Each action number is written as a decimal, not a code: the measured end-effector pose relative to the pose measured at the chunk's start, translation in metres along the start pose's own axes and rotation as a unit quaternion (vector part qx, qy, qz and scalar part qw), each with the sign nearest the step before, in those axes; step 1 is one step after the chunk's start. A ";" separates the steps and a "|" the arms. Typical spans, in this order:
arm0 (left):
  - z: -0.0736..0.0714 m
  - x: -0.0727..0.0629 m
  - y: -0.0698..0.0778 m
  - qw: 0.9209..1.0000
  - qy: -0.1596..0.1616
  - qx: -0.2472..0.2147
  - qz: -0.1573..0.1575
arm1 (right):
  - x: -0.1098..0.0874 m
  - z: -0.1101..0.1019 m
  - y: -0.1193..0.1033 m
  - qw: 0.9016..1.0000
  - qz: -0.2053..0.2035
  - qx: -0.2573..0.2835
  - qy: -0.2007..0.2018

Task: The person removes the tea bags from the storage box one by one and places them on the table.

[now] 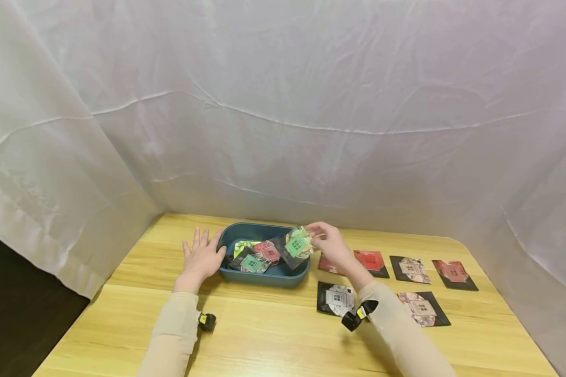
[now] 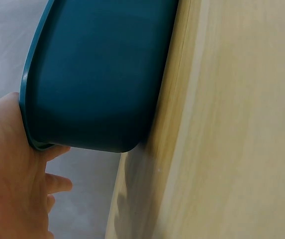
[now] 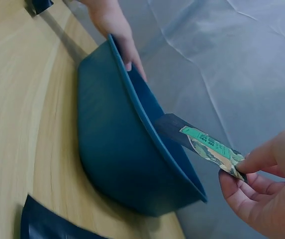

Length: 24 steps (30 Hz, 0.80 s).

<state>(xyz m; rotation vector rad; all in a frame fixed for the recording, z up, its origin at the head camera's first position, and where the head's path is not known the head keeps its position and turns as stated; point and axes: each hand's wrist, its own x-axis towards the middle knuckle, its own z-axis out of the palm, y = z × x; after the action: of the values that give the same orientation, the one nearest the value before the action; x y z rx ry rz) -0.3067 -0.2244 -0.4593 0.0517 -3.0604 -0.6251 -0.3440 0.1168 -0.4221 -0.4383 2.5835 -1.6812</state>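
Observation:
A dark teal plastic bin (image 1: 263, 279) stands on the table with several flat packets in it, among them one with a red label (image 1: 268, 252) and one with a green label (image 1: 252, 263). My left hand (image 1: 204, 260) rests at the bin's left end, fingers spread and straight, thumb by the rim. Between thumb and fingers, my right hand (image 1: 331, 244) pinches the edge of a black packet with a green label (image 3: 208, 141). That packet slants over the bin's right end, its far end past the rim in the right wrist view.
Right of the bin lie several more packets, including a black-and-grey one (image 1: 335, 298) under my right forearm, a red one (image 1: 371, 263) and a pink-patterned one (image 1: 423, 309). Pale cloth (image 1: 283, 173) hangs behind the wooden table (image 1: 250, 335).

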 end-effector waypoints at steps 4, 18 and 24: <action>-0.001 0.000 0.000 1.000 0.000 -0.003 -0.002 | -0.006 -0.014 0.006 1.000 0.016 0.009 0.011; -0.001 -0.002 -0.001 1.000 0.001 -0.004 0.000 | -0.047 -0.066 0.037 0.998 0.052 0.014 0.023; -0.003 -0.004 0.001 1.000 -0.005 -0.006 -0.002 | -0.066 -0.091 0.052 0.996 0.075 0.008 0.043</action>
<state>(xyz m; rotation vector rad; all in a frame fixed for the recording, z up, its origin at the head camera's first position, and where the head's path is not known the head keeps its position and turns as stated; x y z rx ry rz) -0.3031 -0.2248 -0.4560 0.0553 -3.0663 -0.6470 -0.3075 0.2337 -0.4396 -0.1705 2.5842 -1.7053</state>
